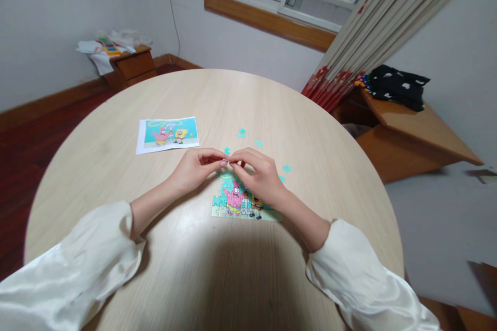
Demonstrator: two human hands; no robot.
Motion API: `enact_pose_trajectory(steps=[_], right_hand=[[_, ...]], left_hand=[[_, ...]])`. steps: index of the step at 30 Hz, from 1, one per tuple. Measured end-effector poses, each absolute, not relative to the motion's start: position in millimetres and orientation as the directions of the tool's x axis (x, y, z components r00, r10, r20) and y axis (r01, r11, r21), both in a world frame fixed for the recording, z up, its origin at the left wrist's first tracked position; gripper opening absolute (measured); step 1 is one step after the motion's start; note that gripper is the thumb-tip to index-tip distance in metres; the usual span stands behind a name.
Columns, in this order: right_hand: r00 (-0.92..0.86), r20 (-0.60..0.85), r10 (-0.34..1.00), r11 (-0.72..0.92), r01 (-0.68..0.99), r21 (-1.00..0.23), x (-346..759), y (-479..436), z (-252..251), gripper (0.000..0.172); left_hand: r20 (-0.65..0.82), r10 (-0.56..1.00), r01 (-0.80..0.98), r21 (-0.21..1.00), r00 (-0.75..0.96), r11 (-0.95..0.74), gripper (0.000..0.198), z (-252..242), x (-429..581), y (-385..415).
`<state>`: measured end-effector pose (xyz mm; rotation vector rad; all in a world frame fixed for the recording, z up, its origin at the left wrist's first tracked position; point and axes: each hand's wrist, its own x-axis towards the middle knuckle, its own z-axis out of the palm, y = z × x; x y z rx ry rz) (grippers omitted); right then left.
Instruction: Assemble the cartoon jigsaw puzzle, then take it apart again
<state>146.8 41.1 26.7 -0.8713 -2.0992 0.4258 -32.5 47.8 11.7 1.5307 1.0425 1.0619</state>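
A partly assembled jigsaw puzzle (235,201) lies on the round table, showing a pink starfish character and turquoise background. Just above its top edge, my left hand (197,166) and my right hand (259,171) meet fingertip to fingertip. Thumb and fingers are pinched together on both; whatever sits between them is too small and hidden to make out. My right hand and wrist cover the puzzle's upper right part. One loose turquoise puzzle piece (227,150) rests right behind the fingertips. Other loose pieces (241,133) are scattered beyond, with a star-shaped one (287,168) to the right.
A printed reference picture (171,133) lies on the table (116,181) to the left of the puzzle. Behind the table are a window and a curtain (373,15). A wooden cabinet (411,134) with dark cloth stands right, a small cabinet (134,64) with papers back left.
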Motion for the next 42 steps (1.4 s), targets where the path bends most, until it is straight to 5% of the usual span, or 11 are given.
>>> enact_pose_trajectory(steps=[4, 12, 18, 23, 27, 36, 42], right_hand=[[-0.472, 0.531, 0.703, 0.706, 0.556, -0.439, 162.8, 55.6, 19.8, 0.016], [-0.556, 0.233, 0.798, 0.596, 0.786, -0.166, 177.7, 72.6, 7.9, 0.022], [-0.591, 0.197, 0.782, 0.623, 0.747, -0.231, 181.8, 71.5, 20.9, 0.018], [-0.357, 0.343, 0.869, 0.469, 0.816, -0.339, 209.2, 90.8, 29.0, 0.018], [-0.251, 0.317, 0.915, 0.369, 0.838, -0.402, 233.1, 109.0, 18.9, 0.017], [-0.428, 0.267, 0.863, 0.504, 0.766, -0.399, 233.9, 119.7, -3.3, 0.036], [-0.430, 0.241, 0.870, 0.493, 0.775, -0.397, 231.4, 125.6, -7.7, 0.028]], left_hand=[[0.123, 0.985, 0.180, 0.973, 0.124, -0.144, 0.013, 10.1, -36.2, 52.2], [0.115, 0.993, 0.243, 0.963, 0.011, -0.114, 0.011, 5.7, -41.0, 58.9], [0.148, 0.989, 0.291, 0.946, 0.007, -0.144, 0.014, 3.3, -40.1, 58.8], [0.172, 0.985, 0.302, 0.939, 0.000, -0.164, 0.015, 0.9, -41.0, 60.4], [0.181, 0.983, 0.315, 0.933, 0.001, -0.173, 0.014, -0.3, -41.6, 61.5], [0.197, 0.980, 0.329, 0.925, 0.010, -0.190, 0.019, 0.4, -42.9, 60.8], [0.199, 0.980, 0.348, 0.918, 0.013, -0.191, 0.017, 0.7, -43.3, 60.9]])
